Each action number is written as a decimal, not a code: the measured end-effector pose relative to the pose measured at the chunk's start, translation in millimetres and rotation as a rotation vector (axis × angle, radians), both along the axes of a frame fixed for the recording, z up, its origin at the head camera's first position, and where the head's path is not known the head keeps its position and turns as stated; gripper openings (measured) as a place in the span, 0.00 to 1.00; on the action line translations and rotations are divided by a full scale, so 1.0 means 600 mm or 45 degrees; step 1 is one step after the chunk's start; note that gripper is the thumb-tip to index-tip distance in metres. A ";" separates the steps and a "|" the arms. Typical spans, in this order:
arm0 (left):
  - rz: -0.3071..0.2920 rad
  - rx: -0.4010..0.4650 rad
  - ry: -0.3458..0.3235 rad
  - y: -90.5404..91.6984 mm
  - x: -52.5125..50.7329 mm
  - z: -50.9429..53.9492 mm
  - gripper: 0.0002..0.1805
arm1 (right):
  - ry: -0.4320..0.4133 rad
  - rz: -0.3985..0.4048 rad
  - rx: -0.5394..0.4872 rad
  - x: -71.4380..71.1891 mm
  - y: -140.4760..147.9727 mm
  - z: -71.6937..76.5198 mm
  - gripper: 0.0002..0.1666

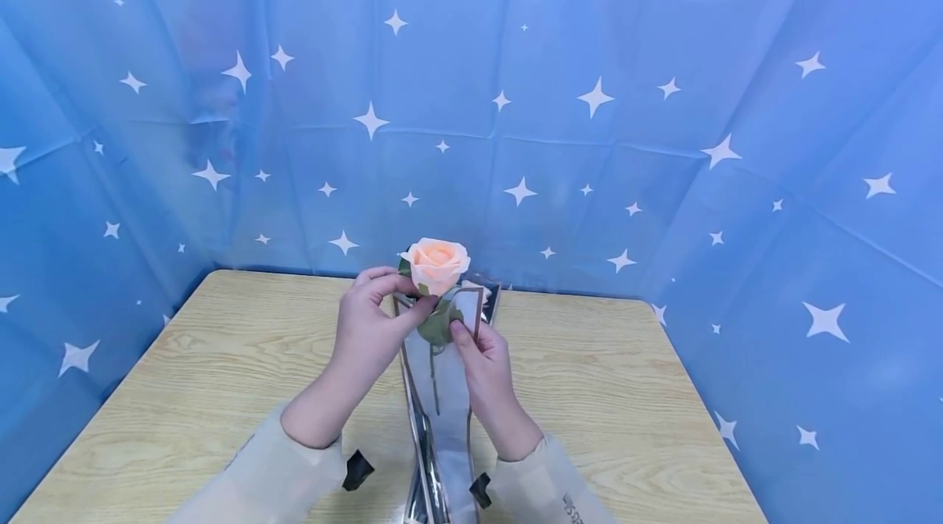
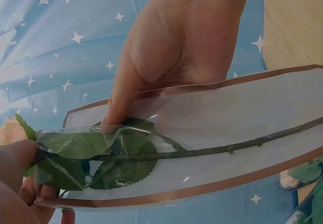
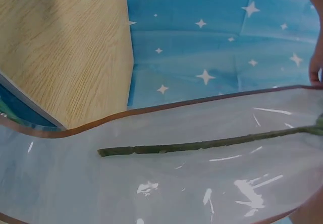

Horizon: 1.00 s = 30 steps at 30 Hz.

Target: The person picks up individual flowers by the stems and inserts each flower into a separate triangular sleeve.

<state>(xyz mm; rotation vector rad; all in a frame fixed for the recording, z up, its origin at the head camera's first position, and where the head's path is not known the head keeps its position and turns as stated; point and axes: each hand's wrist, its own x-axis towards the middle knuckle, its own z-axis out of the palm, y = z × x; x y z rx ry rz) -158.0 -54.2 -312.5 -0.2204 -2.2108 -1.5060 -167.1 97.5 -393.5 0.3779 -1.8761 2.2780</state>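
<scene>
A peach artificial rose (image 1: 437,266) with green leaves (image 2: 126,153) stands in a clear plastic sleeve with a brown border (image 2: 212,186). Its green stem (image 3: 166,148) runs down inside the sleeve, and the cut lower end shows in the right wrist view. My left hand (image 1: 376,315) holds the flower and the sleeve's top just below the bloom. My right hand (image 1: 488,364) pinches the sleeve's right edge, its thumb lying against the plastic near the leaves. Some of the fingers of both hands are hidden behind the sleeve.
Beneath the hands, more wrapped flowers in dark-edged clear sleeves (image 1: 423,458) lie on the wood-grain table (image 1: 604,393). A pale bloom (image 1: 475,291) shows partly behind the held sleeve. A blue curtain with white stars (image 1: 560,139) surrounds the table's back and sides.
</scene>
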 end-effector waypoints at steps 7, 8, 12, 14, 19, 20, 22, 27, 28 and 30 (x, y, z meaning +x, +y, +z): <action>0.029 -0.022 0.001 -0.006 0.001 0.009 0.08 | 0.006 -0.001 0.055 0.002 0.006 0.000 0.16; 0.026 -0.024 -0.012 -0.007 0.001 0.010 0.08 | 0.003 -0.002 0.055 0.002 0.007 0.000 0.16; -0.016 -0.081 -0.031 -0.009 0.002 0.015 0.07 | -0.014 -0.022 0.040 0.003 0.007 0.001 0.17; -0.038 -0.133 -0.025 -0.009 0.002 0.016 0.07 | -0.021 -0.031 0.033 0.003 0.007 0.001 0.17; -0.054 -0.210 -0.011 -0.009 0.003 0.017 0.07 | -0.040 -0.026 0.025 0.001 0.006 -0.001 0.20; -0.053 -0.210 -0.009 -0.009 0.002 0.018 0.08 | -0.042 -0.024 0.026 0.001 0.006 -0.001 0.20; -0.042 -0.208 -0.003 -0.010 0.002 0.019 0.12 | -0.039 -0.019 0.020 0.002 0.006 -0.001 0.20; -0.021 -0.175 0.040 -0.014 0.004 0.024 0.23 | -0.038 -0.034 0.000 0.003 0.008 0.002 0.15; -0.024 -0.170 0.050 -0.015 0.005 0.025 0.26 | -0.040 -0.036 0.001 0.003 0.009 0.003 0.14; -0.038 -0.171 0.093 -0.016 0.006 0.027 0.33 | -0.045 -0.045 0.007 0.003 0.011 0.003 0.11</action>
